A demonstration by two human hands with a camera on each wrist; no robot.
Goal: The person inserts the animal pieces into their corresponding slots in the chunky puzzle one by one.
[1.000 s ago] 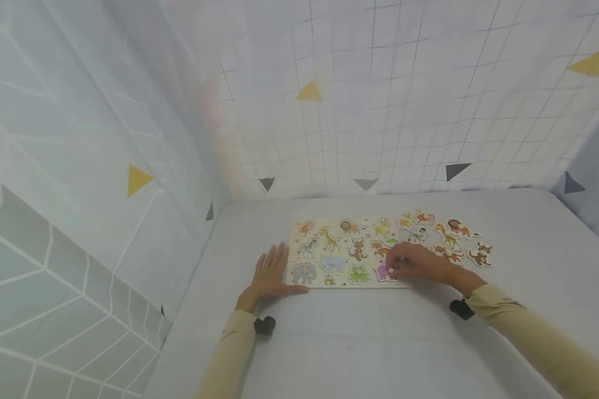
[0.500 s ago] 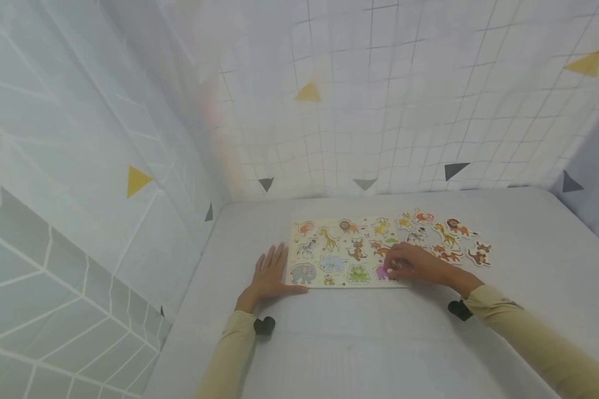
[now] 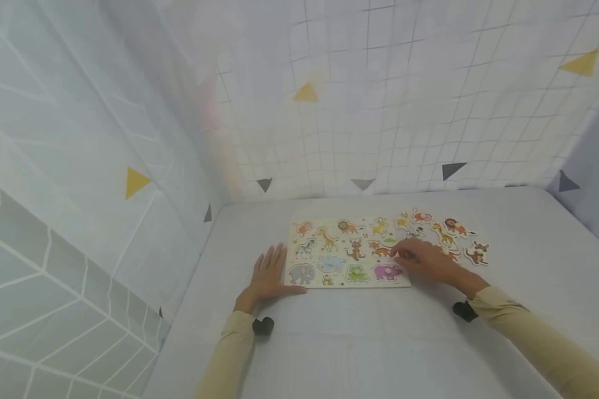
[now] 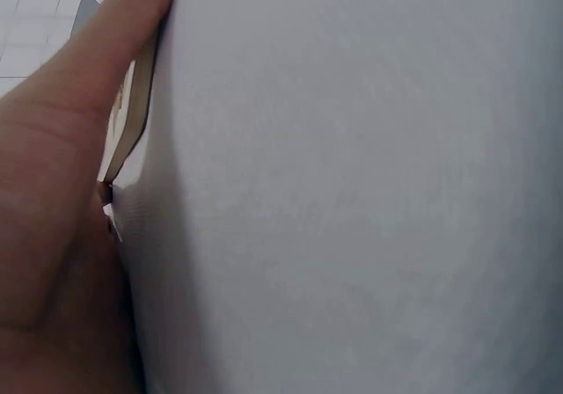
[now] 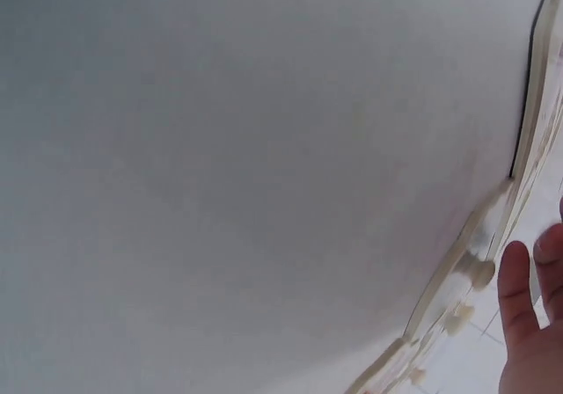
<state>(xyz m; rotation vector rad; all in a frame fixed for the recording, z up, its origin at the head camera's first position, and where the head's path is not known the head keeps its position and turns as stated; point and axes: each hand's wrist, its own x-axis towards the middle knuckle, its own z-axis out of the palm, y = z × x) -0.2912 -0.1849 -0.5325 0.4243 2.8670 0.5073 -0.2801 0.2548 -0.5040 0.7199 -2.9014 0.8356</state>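
In the lower centre of the head view, the left hand (image 3: 268, 278) lies with fingers spread, grasping nothing, its thumb along the bottom edge of the animal puzzle board (image 3: 324, 223). The purple hippo piece (image 3: 387, 272) lies in the board's lower right corner. Just above it, the right hand (image 3: 429, 263) hovers, fingers loosely bent around nothing. Farther right lie loose animal pieces, including a lion (image 3: 456, 226) and a kangaroo (image 3: 477, 254).

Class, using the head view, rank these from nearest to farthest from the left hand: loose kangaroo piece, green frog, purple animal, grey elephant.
From the left hand:
1. Grey elephant, the board's near left corner.
2. Green frog, right of it, near edge.
3. Purple animal, near right corner.
4. Loose kangaroo piece, on the table right of the board.
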